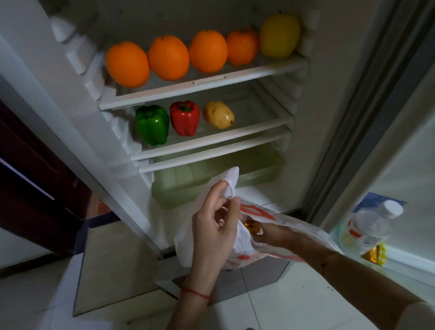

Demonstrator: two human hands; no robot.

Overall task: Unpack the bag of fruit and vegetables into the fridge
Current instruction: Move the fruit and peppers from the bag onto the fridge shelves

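plastic bag (245,242): thin, limp, slippery; take by handle | left hand (215,229) pinches handle, holding mouth apart | right hand (270,232) inside, grips yellow item (251,226)

oranges (169,57) on top shelf (200,84) | peppers (168,122) left of potato (218,114), shelf below

You stand on a pale tiled floor (298,301) in dim light; a dark wooden door (17,158) lies at your left.
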